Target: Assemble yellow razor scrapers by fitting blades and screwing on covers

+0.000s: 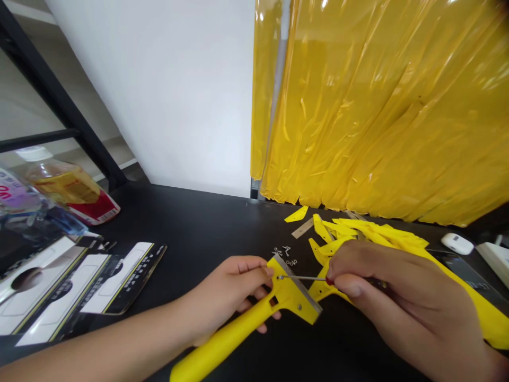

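Two tools, left hand on scraper, right hand covering screwdriver

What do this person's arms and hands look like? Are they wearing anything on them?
The left hand and right hand are bare, with no gloves, and no ring, watch or bracelet shows. The left forearm is bare too, with no sleeve in view. The right forearm is out of the frame, so any sleeve there cannot be told. No cables or markings show.

Left hand — right hand — both curled
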The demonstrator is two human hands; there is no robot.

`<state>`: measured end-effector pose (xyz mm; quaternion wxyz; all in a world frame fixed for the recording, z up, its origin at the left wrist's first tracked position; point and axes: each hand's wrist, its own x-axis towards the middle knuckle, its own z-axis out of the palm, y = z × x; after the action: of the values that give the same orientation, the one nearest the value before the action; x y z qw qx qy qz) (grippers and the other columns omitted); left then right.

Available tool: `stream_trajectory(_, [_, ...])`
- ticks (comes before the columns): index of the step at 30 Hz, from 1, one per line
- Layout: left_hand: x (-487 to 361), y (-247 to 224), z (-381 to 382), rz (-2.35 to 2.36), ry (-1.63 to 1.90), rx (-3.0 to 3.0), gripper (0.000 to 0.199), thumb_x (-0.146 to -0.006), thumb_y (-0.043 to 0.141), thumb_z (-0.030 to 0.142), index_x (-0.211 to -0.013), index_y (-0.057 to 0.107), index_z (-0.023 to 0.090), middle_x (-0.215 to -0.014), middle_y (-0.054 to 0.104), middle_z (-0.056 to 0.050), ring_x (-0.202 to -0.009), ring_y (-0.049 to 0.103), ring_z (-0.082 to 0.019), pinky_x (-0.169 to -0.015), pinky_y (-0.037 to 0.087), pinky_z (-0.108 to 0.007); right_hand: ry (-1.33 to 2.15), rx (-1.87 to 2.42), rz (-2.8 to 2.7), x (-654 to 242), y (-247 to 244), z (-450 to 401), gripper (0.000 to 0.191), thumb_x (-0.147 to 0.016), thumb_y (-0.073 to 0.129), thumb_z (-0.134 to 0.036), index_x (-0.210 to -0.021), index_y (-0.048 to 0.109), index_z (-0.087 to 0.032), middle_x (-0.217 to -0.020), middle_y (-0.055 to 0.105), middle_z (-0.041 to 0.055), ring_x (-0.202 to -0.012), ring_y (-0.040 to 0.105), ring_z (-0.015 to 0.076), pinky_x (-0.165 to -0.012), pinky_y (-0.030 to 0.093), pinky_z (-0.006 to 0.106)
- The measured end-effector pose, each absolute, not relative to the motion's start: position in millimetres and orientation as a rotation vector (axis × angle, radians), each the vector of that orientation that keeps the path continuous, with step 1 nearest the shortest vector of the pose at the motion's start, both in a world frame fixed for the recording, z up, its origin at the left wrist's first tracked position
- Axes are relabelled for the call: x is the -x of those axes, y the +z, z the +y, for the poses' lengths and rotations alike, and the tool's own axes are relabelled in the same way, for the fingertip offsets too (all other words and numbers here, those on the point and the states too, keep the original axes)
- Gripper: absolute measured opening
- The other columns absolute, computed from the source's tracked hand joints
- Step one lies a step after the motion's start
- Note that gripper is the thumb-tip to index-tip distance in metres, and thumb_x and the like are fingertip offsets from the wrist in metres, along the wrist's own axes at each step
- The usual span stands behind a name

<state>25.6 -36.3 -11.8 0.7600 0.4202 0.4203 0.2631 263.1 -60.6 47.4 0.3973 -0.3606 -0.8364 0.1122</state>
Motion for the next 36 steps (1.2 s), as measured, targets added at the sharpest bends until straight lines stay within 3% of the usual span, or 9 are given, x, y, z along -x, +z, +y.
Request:
stream_trajectory(21, [-24.3, -14.2, -36.6, 0.924, 0.571, -0.929, 0.025, -0.091, 0.069, 0.039, -0.095, 0.072, 0.015, -0.085, 0.075, -0.008, -0.076, 0.074, -0.021, -0.056, 0.062, -0.026, 0.302, 0.866, -2.193, -259.0, 51.6, -59.7, 0.019, -0.104, 0.058, -0.026, -0.088, 0.069, -0.022, -0.074, 0.072, -0.0015, -0.064, 0.067, 0.0106, -0.059, 0.052, 0.02])
stream_trajectory(33, [-24.5, -14.1, -36.3, 0.91, 0.564, -0.962, 0.028, -0.092, 0.067, 0.042, -0.096, 0.072, 0.014, -0.093, 0.077, -0.012, -0.076, 0.073, -0.021, -0.056, 0.061, -0.025, 0.293, 0.86, -2.198, -257.9, 51.9, -61.4, 0.016, -0.104, 0.058, -0.026, -0.092, 0.068, -0.024, -0.078, 0.075, -0.0007, -0.066, 0.07, 0.0125, -0.059, 0.054, 0.022])
stream_trajectory(36, [-24.7, -14.6, -37.0, 0.927, 0.572, -0.941, 0.027, -0.092, 0.068, 0.041, -0.097, 0.072, 0.015, -0.087, 0.075, -0.01, -0.076, 0.074, -0.021, -0.056, 0.061, -0.025, 0.28, 0.853, -2.199, -257.8, 51.7, -60.5, 0.018, -0.104, 0.057, -0.026, -0.091, 0.069, -0.023, -0.075, 0.074, -0.0004, -0.063, 0.069, 0.0126, -0.057, 0.053, 0.022])
